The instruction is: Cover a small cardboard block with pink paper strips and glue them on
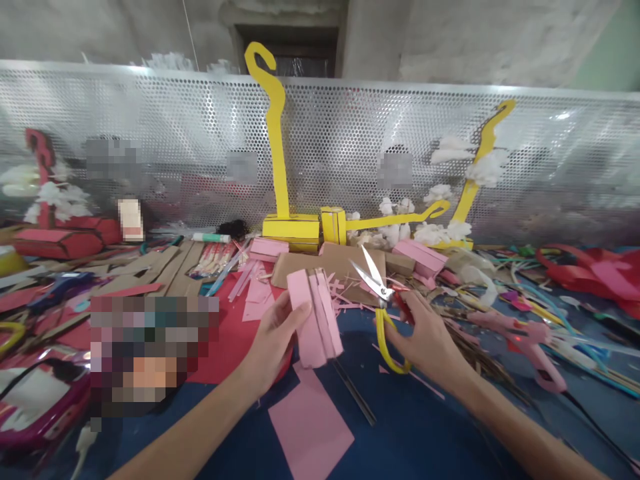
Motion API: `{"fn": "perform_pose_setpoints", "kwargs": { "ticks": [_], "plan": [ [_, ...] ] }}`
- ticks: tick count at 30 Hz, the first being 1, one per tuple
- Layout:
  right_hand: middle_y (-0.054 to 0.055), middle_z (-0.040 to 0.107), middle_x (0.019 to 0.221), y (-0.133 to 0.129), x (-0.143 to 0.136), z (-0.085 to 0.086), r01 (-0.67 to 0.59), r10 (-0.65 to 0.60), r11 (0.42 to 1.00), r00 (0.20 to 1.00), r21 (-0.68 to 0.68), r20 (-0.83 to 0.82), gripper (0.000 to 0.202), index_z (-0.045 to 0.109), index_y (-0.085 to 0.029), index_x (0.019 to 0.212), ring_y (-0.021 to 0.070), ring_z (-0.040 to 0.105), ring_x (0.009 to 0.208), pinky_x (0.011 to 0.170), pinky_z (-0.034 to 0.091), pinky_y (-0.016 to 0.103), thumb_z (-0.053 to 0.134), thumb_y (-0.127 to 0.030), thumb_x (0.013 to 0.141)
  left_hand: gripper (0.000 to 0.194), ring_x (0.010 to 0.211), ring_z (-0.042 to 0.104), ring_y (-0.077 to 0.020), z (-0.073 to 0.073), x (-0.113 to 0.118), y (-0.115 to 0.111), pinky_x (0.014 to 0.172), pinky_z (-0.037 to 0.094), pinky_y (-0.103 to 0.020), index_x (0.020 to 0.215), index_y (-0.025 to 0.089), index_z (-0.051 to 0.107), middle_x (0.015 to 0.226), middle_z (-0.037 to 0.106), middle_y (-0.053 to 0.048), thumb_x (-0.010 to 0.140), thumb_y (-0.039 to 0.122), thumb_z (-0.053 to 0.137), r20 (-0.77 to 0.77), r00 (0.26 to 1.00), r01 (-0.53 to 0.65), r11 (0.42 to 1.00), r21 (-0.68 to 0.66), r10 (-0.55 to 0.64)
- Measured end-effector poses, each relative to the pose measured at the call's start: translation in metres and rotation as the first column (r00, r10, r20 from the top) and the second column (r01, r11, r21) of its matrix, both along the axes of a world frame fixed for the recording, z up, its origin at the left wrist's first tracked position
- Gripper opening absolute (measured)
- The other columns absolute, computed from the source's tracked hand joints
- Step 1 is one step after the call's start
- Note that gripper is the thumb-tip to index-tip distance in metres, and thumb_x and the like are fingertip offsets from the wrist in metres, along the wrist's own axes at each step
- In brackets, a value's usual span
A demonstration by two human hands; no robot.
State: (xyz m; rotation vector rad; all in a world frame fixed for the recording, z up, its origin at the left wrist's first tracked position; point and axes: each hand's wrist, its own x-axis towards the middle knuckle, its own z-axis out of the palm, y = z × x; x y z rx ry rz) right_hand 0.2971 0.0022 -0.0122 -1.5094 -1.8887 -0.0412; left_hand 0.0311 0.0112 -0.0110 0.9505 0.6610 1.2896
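Note:
My left hand (278,333) is closed around a pink paper-covered cardboard box (311,327), its thumb pressed on the front and brown cardboard showing along the seams. In my right hand (417,330) is a pair of scissors (383,293) with yellow handles. The blades stand apart and point up and to the left, beside the box without touching it. Below the box, a sheet of pink paper (311,423) lies on the dark blue table (410,433). Tweezers (355,393) lie just right of that sheet.
A pink glue gun (533,340) with a cord lies at the right. Yellow swan-necked paper shapes (277,147) stand at the back against a perforated metal panel (345,127). Red paper (225,347), cardboard strips (170,270) and pink scraps crowd the left and middle.

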Motion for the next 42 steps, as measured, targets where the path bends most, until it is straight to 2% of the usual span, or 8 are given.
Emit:
{"fn": "perform_pose_setpoints", "kwargs": {
  "ticks": [4, 8, 11, 15, 20, 29, 37, 42],
  "plan": [
    [0.003, 0.061, 0.089, -0.012, -0.01, 0.004, -0.105, 0.109, 0.989, 0.993, -0.105, 0.037, 0.029, 0.055, -0.022, 0.109, 0.0211, 0.058, 0.073, 0.065, 0.046, 0.032, 0.066, -0.032, 0.084, 0.058, 0.117, 0.067, -0.024, -0.002, 0.001, 0.003, 0.088, 0.06, -0.031, 0.138, 0.029, 0.057, 0.14, 0.065, -0.007, 0.085, 0.032, 0.08, 0.017, 0.999, -0.039, 0.998, 0.045, 0.038],
    [0.005, 0.067, 0.094, -0.019, -0.019, 0.006, -0.133, 0.147, 0.97, 0.987, -0.203, 0.059, 0.037, 0.057, -0.021, 0.116, 0.0224, 0.063, 0.077, 0.066, 0.048, 0.033, 0.067, -0.03, 0.082, 0.067, 0.115, 0.068, -0.0242, -0.005, 0.001, 0.002, 0.089, 0.061, -0.034, 0.144, 0.033, 0.048, 0.136, 0.066, -0.008, 0.085, 0.033, 0.08, -0.019, 0.997, -0.068, 0.997, 0.046, 0.069],
    [0.004, 0.069, 0.09, -0.019, -0.02, 0.005, -0.14, 0.162, 0.957, 0.985, -0.253, 0.065, 0.032, 0.06, -0.022, 0.113, 0.0229, 0.065, 0.077, 0.067, 0.05, 0.034, 0.066, -0.032, 0.084, 0.069, 0.115, 0.068, -0.0256, -0.005, 0.002, 0.001, 0.092, 0.061, -0.037, 0.145, 0.033, 0.046, 0.134, 0.067, -0.008, 0.085, 0.034, 0.08, -0.034, 0.995, -0.09, 0.994, 0.064, 0.092],
    [0.004, 0.069, 0.084, -0.018, -0.016, 0.001, -0.136, 0.159, 0.964, 0.983, -0.228, 0.087, 0.027, 0.062, -0.022, 0.112, 0.0215, 0.063, 0.07, 0.062, 0.047, 0.033, 0.064, -0.031, 0.086, 0.066, 0.123, 0.065, -0.0265, -0.002, 0.003, -0.002, 0.102, 0.056, -0.041, 0.144, 0.03, 0.048, 0.135, 0.066, -0.008, 0.086, 0.033, 0.079, -0.054, 0.991, -0.113, 0.986, 0.122, 0.12],
    [0.005, 0.07, 0.093, -0.019, -0.014, -0.001, -0.164, 0.186, 0.959, 0.98, -0.23, 0.075, 0.03, 0.061, -0.023, 0.116, 0.0228, 0.064, 0.077, 0.066, 0.048, 0.034, 0.065, -0.032, 0.088, 0.061, 0.132, 0.058, -0.027, 0.001, 0.005, -0.003, 0.113, 0.048, -0.042, 0.141, 0.028, 0.051, 0.138, 0.064, -0.009, 0.087, 0.032, 0.078, -0.075, 0.986, -0.135, 0.979, 0.152, 0.147],
    [0.004, 0.07, 0.092, -0.018, -0.016, 0.001, -0.18, 0.214, 0.942, 0.972, -0.283, 0.093, 0.026, 0.059, -0.023, 0.117, 0.0227, 0.064, 0.076, 0.067, 0.048, 0.034, 0.062, -0.03, 0.092, 0.063, 0.139, 0.052, -0.0287, 0.001, 0.004, -0.003, 0.116, 0.045, -0.046, 0.142, 0.029, 0.048, 0.144, 0.059, -0.008, 0.087, 0.031, 0.077, -0.097, 0.982, -0.138, 0.97, 0.202, 0.16],
    [0.003, 0.071, 0.09, -0.018, -0.015, -0.002, -0.162, 0.199, 0.943, 0.975, -0.29, 0.102, 0.021, 0.06, -0.024, 0.112, 0.0219, 0.064, 0.074, 0.064, 0.046, 0.031, 0.064, -0.03, 0.092, 0.057, 0.137, 0.053, -0.0321, 0.001, 0.003, -0.003, 0.109, 0.052, -0.046, 0.136, 0.026, 0.054, 0.144, 0.058, -0.01, 0.085, 0.032, 0.078, -0.117, 0.979, -0.139, 0.964, 0.227, 0.169],
    [0.001, 0.068, 0.081, -0.018, -0.016, -0.003, -0.15, 0.192, 0.944, 0.974, -0.293, 0.121, 0.016, 0.061, -0.023, 0.107, 0.0202, 0.06, 0.068, 0.06, 0.043, 0.029, 0.062, -0.032, 0.094, 0.054, 0.138, 0.052, -0.0326, -0.003, 0.003, -0.001, 0.112, 0.049, -0.051, 0.136, 0.027, 0.053, 0.145, 0.058, -0.01, 0.087, 0.034, 0.077, -0.106, 0.98, -0.137, 0.96, 0.245, 0.167]
  ]
}}
